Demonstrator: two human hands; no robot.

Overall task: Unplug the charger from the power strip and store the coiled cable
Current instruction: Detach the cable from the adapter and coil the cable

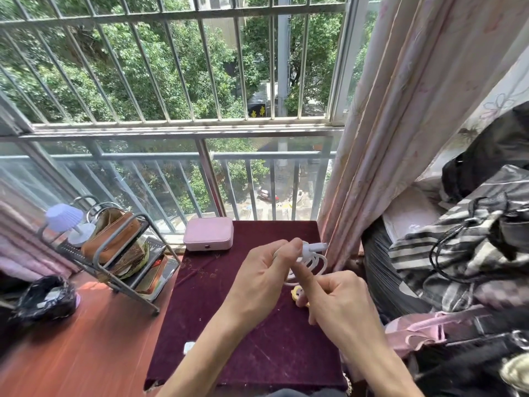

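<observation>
A white charger cable [313, 260] hangs in several loops above the dark red cloth [229, 325], its white connector end [316, 247] sticking out to the right. My left hand [266, 279] pinches the loops near the connector. My right hand [340, 299] is just below and to the right, its index finger stretched up against the coil and its other fingers curled round a small yellow piece [297, 292] at the cable's lower end. No power strip shows in the head view.
A pink case [208, 233] lies at the cloth's far edge. To the left stand a metal rack [114, 253] with pouches, a small lilac lamp [64, 217] and a black bag [43, 299]. A curtain [400, 138] and piled clothes [463, 253] crowd the right.
</observation>
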